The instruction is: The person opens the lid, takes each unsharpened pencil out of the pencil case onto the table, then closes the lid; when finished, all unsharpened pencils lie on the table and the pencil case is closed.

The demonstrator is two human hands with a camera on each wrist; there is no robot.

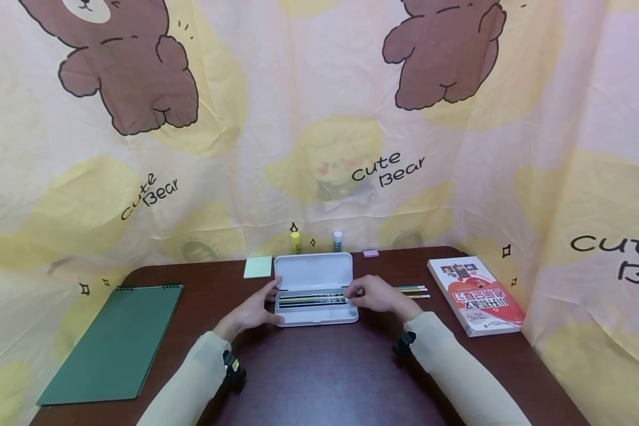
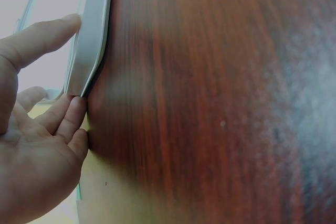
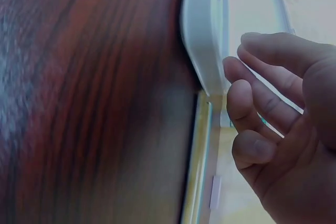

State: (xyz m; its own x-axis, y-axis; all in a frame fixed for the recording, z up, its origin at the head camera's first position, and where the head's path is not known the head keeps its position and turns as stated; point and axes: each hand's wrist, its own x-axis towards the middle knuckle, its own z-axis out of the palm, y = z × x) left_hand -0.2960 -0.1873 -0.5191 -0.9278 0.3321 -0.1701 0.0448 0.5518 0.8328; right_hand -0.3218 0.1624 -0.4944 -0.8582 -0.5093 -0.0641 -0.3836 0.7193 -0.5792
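Observation:
A white pencil case (image 1: pixel 305 322) lies open on the table, its lid (image 1: pixel 313 271) tipped back. Several pencils (image 1: pixel 309 300) lie lengthwise inside. My left hand (image 1: pixel 252 309) holds the case by its left end; in the left wrist view the thumb (image 2: pixel 50 38) is on the front wall and the other fingertips are at the end. Over the right end of the case is my right hand (image 1: pixel 375 294), fingertips close to the pencils' ends. Its fingers (image 3: pixel 262 98) are loosely bent, with nothing showing between them in the right wrist view.
More pencils (image 1: pixel 418 290) lie right of the case, behind my right wrist. Behind stand a yellow tube (image 1: pixel 295 242) and a glue stick (image 1: pixel 338 241), with a pink eraser (image 1: pixel 370 253) and sticky notes (image 1: pixel 258 267). A green clipboard-like pad (image 1: pixel 114 346) lies left, a book (image 1: pixel 476 296) right.

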